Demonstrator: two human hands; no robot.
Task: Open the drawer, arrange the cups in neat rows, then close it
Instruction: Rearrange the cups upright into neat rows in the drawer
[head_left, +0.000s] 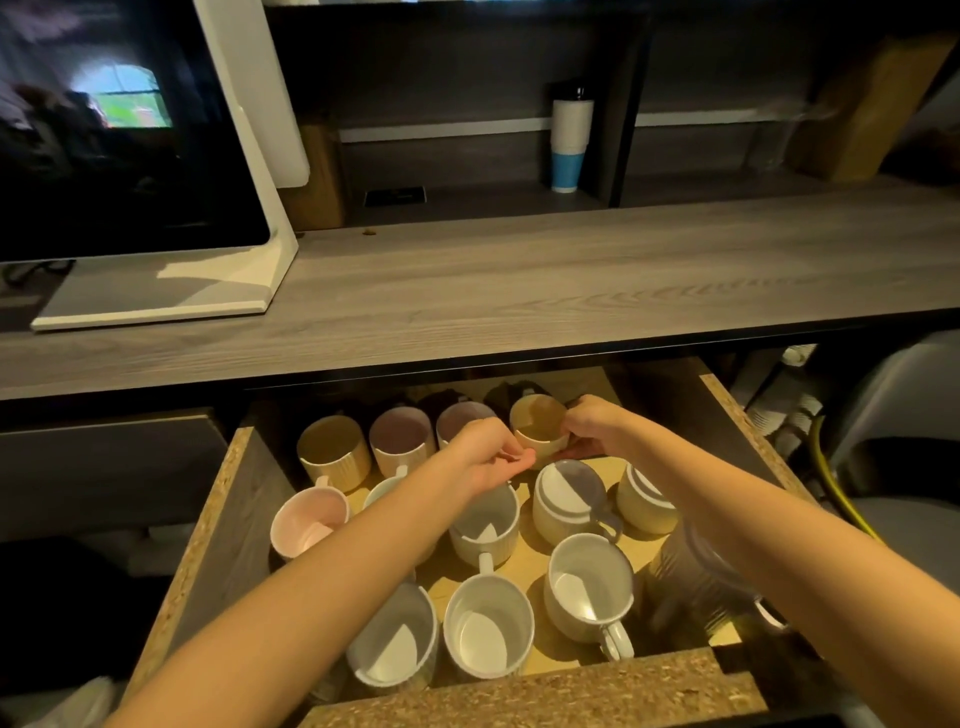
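The drawer (571, 696) stands pulled out below the counter, with several cups inside. A beige cup (537, 423) sits at the right end of the back row. My right hand (592, 423) grips its right side. My left hand (491, 457) is against its lower left side, fingers curled. Left of it in the back row stand two purple-lined cups (400, 436) and a ribbed beige cup (332, 449). A pink cup (309, 522), white mugs (488, 623) and two overturned cups (566, 496) fill the front rows, partly hidden by my arms.
A grey wooden counter (519, 280) overhangs the drawer's back. A white-framed monitor (124, 130) stands on it at the left. A stack of paper cups (569, 137) sits on the shelf behind. A clear plastic container (696, 587) lies at the drawer's right, and a yellow hose (841, 499) runs outside it.
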